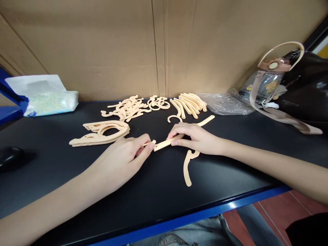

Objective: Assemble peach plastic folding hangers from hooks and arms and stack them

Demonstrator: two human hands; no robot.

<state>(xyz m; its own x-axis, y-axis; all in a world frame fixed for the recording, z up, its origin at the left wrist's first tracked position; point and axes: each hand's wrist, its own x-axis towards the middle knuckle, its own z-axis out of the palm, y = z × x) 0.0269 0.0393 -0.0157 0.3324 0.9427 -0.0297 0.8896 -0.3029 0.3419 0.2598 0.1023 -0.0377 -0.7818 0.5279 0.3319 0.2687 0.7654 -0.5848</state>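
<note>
Front edge: the tabletop (107, 212) ends in a blue rim (230, 206); black surface shows between it and both hands.
Back edge: cardboard (102, 44) stands behind three heaps of beige hanger parts: hooked pieces (128, 108), rings (159, 103) and curved strips (191, 104).
Sides: folded hangers (87, 140) lie just beside the left hand; a bottle (271, 83) stands at far right.
Cut off: the mouse (11, 158) and black bag (307, 99) run out of view.
Hidden: the right hand covers the middle of a hook piece (188, 171); how it meets the bar cannot be told.
Left hand (129, 150): thumb and fingers together on a small pale piece (153, 141) at the bar's end.
Right hand (189, 135): thumb and fingertips clamped on the beige bar (164, 144), near the tabletop's middle.
</note>
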